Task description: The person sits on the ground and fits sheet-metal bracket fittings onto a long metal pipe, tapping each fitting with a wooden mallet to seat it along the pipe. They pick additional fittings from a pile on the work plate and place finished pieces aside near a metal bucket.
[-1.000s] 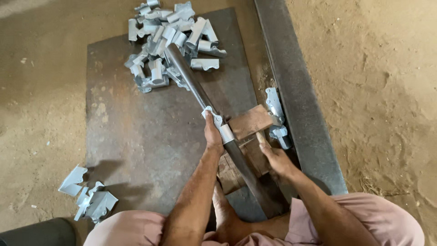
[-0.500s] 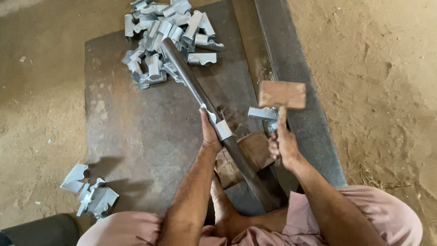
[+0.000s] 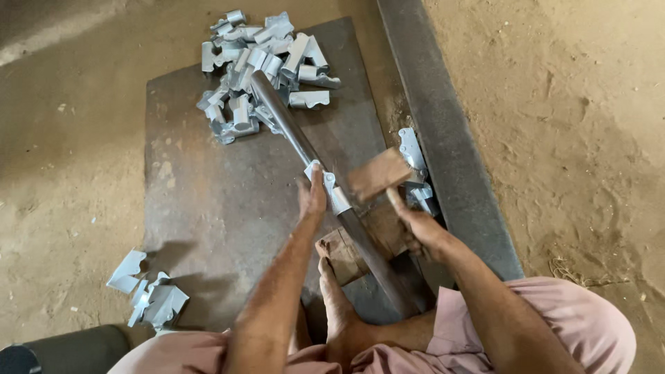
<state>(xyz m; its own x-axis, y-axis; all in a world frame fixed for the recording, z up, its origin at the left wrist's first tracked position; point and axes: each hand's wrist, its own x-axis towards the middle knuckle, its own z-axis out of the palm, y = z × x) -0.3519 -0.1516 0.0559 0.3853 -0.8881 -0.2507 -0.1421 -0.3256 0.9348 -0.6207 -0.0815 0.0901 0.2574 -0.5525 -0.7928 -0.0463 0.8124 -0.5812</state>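
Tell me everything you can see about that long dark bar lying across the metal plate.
The bar is a long, round, dark rod, apparently steel, dull and worn. It lies slanted across the rusty plate, its far end buried in a pile of pale grey bent metal pieces, its near end by the person's foot. A small grey clip sits wrapped over its middle. The left hand steadies that clip, while the right hand holds a wooden mallet just above it.

Bare-armed and barefoot, the person wears loose, pale pink cloth (image 3: 554, 325) over both legs.
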